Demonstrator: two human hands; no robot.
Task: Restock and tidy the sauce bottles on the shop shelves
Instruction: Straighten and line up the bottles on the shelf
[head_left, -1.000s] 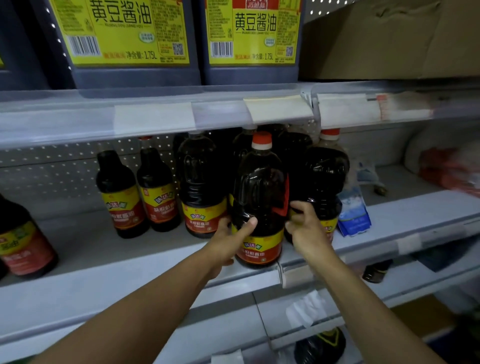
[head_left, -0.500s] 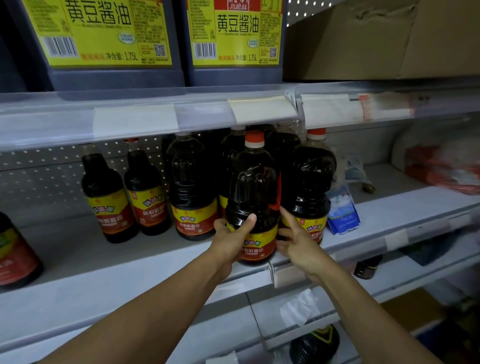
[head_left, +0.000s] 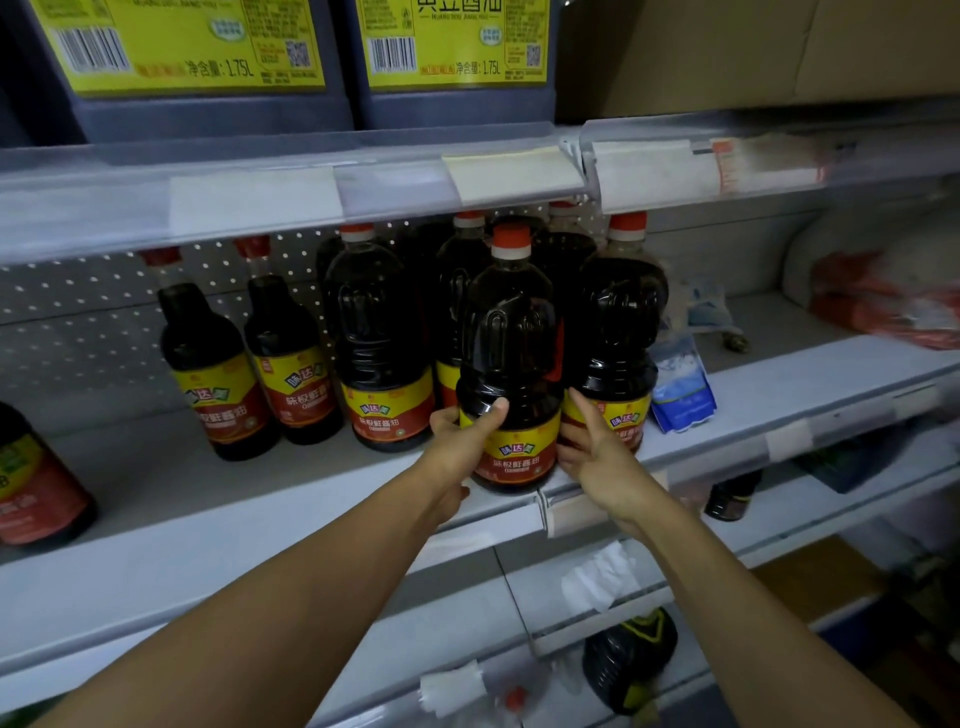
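Shelving: grey metal shop shelves (head_left: 156, 499) with a pegboard back and clear price-strip rails along the front edges.
Left hand: the left hand (head_left: 460, 441) grips the front bottle (head_left: 511, 364) low on its left side, thumb laid across the dark shoulder just above the label, fingers curled behind.
Right hand: the right hand (head_left: 597, 457) is pressed to the front bottle's right side with fingers fairly straight; whether any of them curl behind it cannot be told.
Front bottle: upright at the shelf's front edge, dark sauce, red cap on a white collar, moulded handle, yellow-and-red label reading 味达美 and 味极鲜酱油.
Right of the front bottle: a matching large bottle (head_left: 618, 332), touching it, same 味达美 label.
Behind and left of the front bottle: more large bottles (head_left: 379, 343) of the same brand (packed close, caps just under the rail).
Further left: two slimmer bottles (head_left: 249, 364) with the same label, side by side, and another dark bottle (head_left: 36, 483) at the picture's edge, label blurred.
Beyond the right bottle: a small blue-and-white packet (head_left: 680, 384) leaning against it, print too small to read.
Above the front bottle: two big jugs (head_left: 311, 62) with yellow labels, barcodes and "净含量: 1.75L", beside a cardboard box (head_left: 753, 52).
Rail above: blank white and cream price tags (head_left: 514, 174).
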